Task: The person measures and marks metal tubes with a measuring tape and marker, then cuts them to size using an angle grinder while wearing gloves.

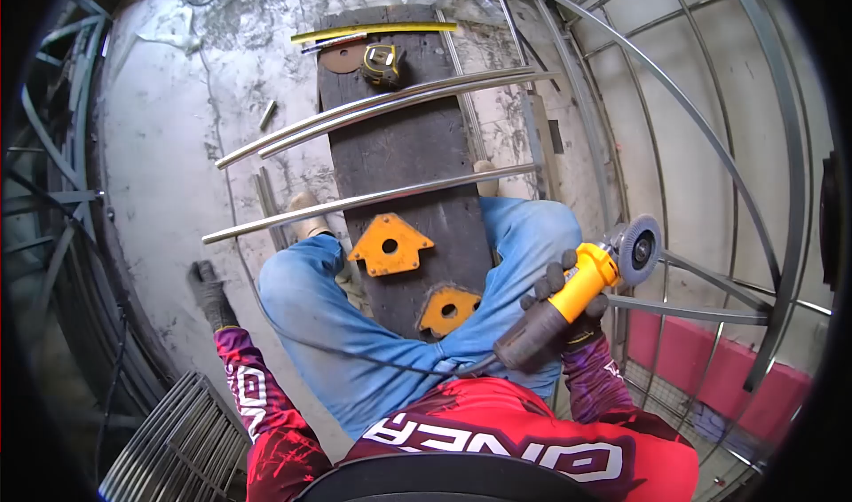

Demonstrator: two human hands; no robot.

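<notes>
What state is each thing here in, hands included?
Right hand: gloved, gripping the grinder.
Left hand: gloved, empty.
Grinder: held up, disc spin unclear.
Far orange plate: flat on the board.
Near orange plate: also flat.
Tape measure: on the board.
Metal tubes: three, across the board.

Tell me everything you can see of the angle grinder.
The grinder has a yellow front housing, seemingly plastic, a dark rear body and a metallic head. Its round grey disc has a dark hub; whether it spins, I can't tell. It slants, disc end forward and right, gripped by the gloved right hand near the right thigh. A dark cable leaves its rear.
</notes>
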